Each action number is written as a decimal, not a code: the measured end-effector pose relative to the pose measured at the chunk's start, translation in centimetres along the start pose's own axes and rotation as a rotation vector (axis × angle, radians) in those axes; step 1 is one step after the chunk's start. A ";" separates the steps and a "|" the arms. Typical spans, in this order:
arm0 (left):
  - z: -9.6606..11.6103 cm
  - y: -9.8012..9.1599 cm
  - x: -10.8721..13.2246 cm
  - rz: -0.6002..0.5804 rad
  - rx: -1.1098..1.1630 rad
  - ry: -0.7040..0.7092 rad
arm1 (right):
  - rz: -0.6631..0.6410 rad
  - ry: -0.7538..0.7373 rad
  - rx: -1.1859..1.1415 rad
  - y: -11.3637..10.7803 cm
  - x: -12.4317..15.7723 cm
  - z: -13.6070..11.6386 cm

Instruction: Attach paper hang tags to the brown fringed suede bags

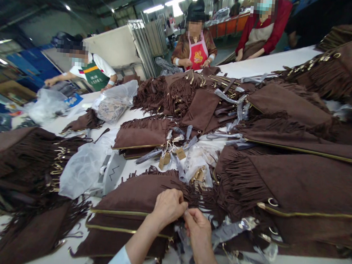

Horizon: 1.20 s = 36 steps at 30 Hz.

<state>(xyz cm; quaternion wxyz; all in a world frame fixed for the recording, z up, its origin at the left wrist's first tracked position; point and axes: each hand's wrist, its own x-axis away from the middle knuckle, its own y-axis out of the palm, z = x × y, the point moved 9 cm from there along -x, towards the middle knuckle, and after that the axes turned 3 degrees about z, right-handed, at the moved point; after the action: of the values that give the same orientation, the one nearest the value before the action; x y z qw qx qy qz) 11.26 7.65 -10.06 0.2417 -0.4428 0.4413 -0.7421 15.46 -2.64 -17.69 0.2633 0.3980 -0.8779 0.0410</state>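
My left hand [169, 205] is closed, its fingers curled over the right end of a dark brown fringed bag [136, 194] with gold zips. My right hand [197, 228] meets it there, thumb and fingers pinched together. Whatever sits between the fingertips is too small to make out. Under and around my hands lie brown fringe strips and straps in clear plastic wrap [231, 231]. To the right rests a stack of larger fringed bags [310, 185] with a gold zip and rings.
More brown bags [145, 133] with tags and a heap of fringed pieces [170, 90] cover the table ahead. A plastic bag [82, 169] lies beside a grey tape dispenser [112, 173] on the left. Across the table, several people in aprons [199, 52] work.
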 end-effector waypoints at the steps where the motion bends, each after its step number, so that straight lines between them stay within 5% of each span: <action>1: 0.1 0.1 0.0 0.012 -0.001 -0.013 | 0.000 -0.001 0.002 0.0 0.0 0.0; 9: -0.8 -0.6 0.4 0.151 0.224 0.011 | -0.097 -0.028 0.075 -0.7 0.5 -0.6; 13: -1.3 -1.3 0.7 0.190 0.409 0.071 | -0.052 -0.300 0.215 -2.1 -0.1 -4.5; 15: -1.3 -1.7 0.9 0.205 0.560 0.099 | -0.132 -0.358 0.249 -1.4 -0.5 -5.9; 20: -1.3 -2.0 1.0 0.207 0.837 0.118 | -0.351 -0.261 0.244 1.1 -0.9 -6.1; 27: -1.4 -0.3 1.1 0.077 1.071 0.023 | -0.328 -0.179 0.186 1.0 -1.3 -5.5; 36: -1.2 0.7 1.4 0.004 1.072 0.011 | -0.296 -0.134 0.153 1.0 -1.1 -5.7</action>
<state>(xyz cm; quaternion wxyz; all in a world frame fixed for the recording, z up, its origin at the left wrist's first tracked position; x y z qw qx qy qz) 9.49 6.80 -10.33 0.4329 -0.2525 0.0023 -0.8654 17.78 0.38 -13.25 0.1761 0.5437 -0.8195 0.0420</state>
